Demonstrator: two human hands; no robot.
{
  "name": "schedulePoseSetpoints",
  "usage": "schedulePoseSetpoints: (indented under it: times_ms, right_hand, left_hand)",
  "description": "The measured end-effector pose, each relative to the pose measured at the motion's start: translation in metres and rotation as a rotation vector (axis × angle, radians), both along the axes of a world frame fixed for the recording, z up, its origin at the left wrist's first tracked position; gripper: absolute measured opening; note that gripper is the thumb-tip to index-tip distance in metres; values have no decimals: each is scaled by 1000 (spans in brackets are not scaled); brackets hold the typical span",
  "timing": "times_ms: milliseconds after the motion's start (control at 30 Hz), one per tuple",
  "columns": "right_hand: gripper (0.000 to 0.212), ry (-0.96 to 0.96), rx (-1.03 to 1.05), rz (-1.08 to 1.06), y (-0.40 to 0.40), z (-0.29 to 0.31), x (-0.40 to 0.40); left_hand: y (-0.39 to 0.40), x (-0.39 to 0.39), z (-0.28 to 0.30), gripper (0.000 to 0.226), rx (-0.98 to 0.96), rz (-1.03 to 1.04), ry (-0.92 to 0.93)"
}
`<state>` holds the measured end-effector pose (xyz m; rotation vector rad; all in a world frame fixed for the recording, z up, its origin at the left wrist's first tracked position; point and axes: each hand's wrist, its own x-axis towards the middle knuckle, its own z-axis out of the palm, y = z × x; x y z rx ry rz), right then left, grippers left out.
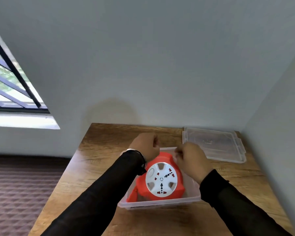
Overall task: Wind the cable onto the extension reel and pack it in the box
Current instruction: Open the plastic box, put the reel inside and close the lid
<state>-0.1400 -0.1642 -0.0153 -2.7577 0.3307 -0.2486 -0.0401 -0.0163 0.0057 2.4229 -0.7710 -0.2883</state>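
Head view: orange reel [160, 181] sits in clear box [160, 202]; both hands curled, grip unclear.

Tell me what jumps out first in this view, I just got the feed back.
The bright orange extension reel with its white socket face sits in the clear box at the table's middle. Both hands, left hand and right hand, hover curled at its far end. The clear lid lies right.

No readable text, brand or number anywhere. Reel [161, 179], centre of frame, has only socket holes and red marks on its white face, no lettering legible. Lid [213, 143], right of centre, shows a faint embossed mark, too blurred to read.
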Motion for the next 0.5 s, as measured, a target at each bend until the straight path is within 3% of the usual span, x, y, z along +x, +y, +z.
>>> schedulePoseSetpoints:
  times_ms: [100, 200, 300, 500]
  right_hand:
    - [20, -102, 19, -148, -40, -3, 1]
    - [35, 149, -123, -203, -80, -27, -1]
    - [37, 360, -291, -177, -104, -53, -4]
    - [26, 329, -437, -131, -121, -78, -6]
  left_hand:
    - [-31, 8, 3, 10, 37, -86, -45]
    - [-61, 14, 2, 7, 62, -151, -41]
    - [-85, 18, -3, 7, 93, -215, -30]
    - [-106, 28, -18, 7, 142, -296, -21]
